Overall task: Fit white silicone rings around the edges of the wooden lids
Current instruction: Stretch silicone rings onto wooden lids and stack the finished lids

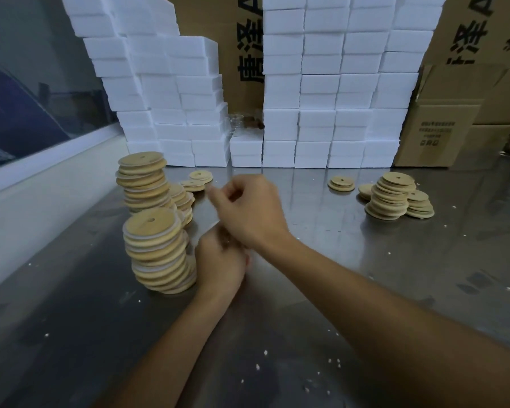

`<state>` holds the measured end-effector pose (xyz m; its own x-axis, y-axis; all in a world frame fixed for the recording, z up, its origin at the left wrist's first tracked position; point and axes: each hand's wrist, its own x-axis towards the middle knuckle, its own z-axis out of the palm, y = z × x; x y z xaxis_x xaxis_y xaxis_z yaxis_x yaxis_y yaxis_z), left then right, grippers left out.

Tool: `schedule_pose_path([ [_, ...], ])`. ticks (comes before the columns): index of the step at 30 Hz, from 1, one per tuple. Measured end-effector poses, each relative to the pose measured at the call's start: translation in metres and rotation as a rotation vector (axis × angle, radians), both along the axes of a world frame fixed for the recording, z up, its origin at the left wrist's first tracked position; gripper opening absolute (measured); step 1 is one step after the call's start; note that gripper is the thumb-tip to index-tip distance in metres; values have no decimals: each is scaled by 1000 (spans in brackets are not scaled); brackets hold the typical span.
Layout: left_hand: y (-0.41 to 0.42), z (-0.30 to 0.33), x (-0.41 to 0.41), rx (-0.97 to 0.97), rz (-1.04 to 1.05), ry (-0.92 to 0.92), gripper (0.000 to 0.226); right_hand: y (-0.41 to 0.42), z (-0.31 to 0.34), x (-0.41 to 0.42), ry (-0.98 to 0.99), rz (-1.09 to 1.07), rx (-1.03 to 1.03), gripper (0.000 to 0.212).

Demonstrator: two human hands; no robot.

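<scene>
ringed lids are stacked at left (159, 254) w/ rings on; bare lids (390, 195) are left at right. left hand (221, 260) is curled round sth hidden, prob. a lid. right hand (248, 207) is pinched, ring not discernible.

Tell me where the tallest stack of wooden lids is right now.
In the head view the tallest stack of wooden lids stands on the metal table, left of centre, right beside the left hand.
</scene>
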<state>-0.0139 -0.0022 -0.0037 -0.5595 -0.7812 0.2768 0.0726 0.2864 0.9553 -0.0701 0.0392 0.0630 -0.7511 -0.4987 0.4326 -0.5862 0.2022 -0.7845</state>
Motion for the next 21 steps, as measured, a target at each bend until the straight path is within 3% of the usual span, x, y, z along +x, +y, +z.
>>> schedule_pose_path([
  [3,-3,-4,-3,-494,54,-180,27,25,-25,-36,46,-120,11,28],
  [5,-4,-9,-2,-686,18,-328,6,45,-47,-63,6,-199,111,22],
  [7,-4,-12,-4,-807,43,-571,29,65,-64,-86,-51,-274,181,11],
  [9,-3,-11,-6,-844,95,-687,41,80,-70,-102,-32,-345,161,8],
  [14,-4,-9,-1,-861,185,-758,44,113,-68,-120,473,-596,71,17],
  [21,0,-6,4,-778,153,-659,33,140,-65,-152,435,-822,94,42],
])
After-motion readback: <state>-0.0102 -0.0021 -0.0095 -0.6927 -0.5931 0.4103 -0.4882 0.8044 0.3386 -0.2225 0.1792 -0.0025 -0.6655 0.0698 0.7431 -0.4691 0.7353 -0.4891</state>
